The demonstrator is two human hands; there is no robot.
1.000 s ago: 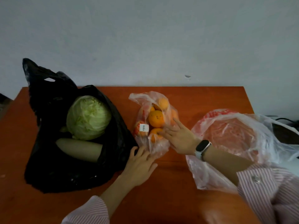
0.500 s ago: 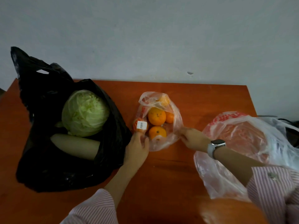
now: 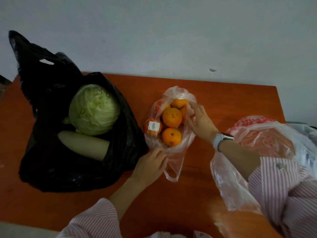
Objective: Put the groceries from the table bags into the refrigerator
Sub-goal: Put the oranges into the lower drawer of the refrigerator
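two hands work the thin clear plastic bag of oranges lying on the orange wooden table: the left hand pinches its lower edge, the right hand spreads fingers on its side. should the open mouth tip, oranges could roll out.

At frame centre a clear bag of oranges lies on the orange-brown table, the left hand pinching its lower edge and the right hand spread against its right side. A black bag at left holds a cabbage and a pale radish. A crumpled translucent bag sits at right.
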